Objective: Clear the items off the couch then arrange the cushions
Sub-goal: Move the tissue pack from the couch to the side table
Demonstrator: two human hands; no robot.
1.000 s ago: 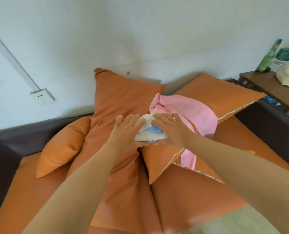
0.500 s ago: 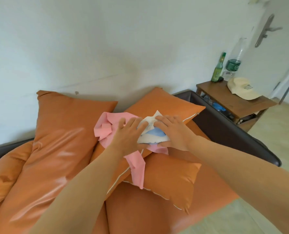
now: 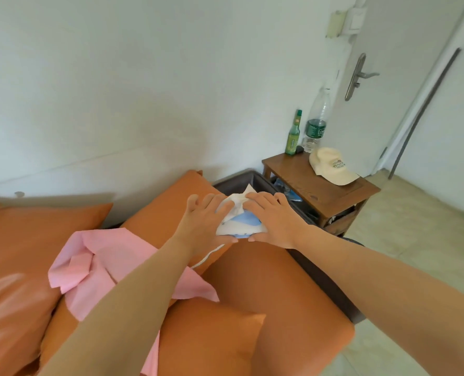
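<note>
Both hands hold a white and blue packet (image 3: pixel 239 222) between them, lifted over the right end of the orange couch (image 3: pixel 293 299). My left hand (image 3: pixel 202 221) grips its left side and my right hand (image 3: pixel 272 219) grips its right side. A pink cloth (image 3: pixel 100 264) lies crumpled across an orange cushion (image 3: pixel 165 207), partly under my left forearm. A large orange cushion (image 3: pixel 27 253) leans at the left. A smaller orange cushion (image 3: pixel 211 337) sits at the front.
A wooden side table (image 3: pixel 323 185) stands beyond the couch's dark armrest (image 3: pixel 320 270). On it are a green bottle (image 3: pixel 293 134), a clear water bottle (image 3: pixel 316 123) and a cream cap (image 3: pixel 329 165). A white door (image 3: pixel 404 77) is behind. Tiled floor (image 3: pixel 415 240) lies at right.
Both hands have carried the packet off the pink cloth toward the right, over the armrest end. The view has swung right, bringing the side table and door into sight.
</note>
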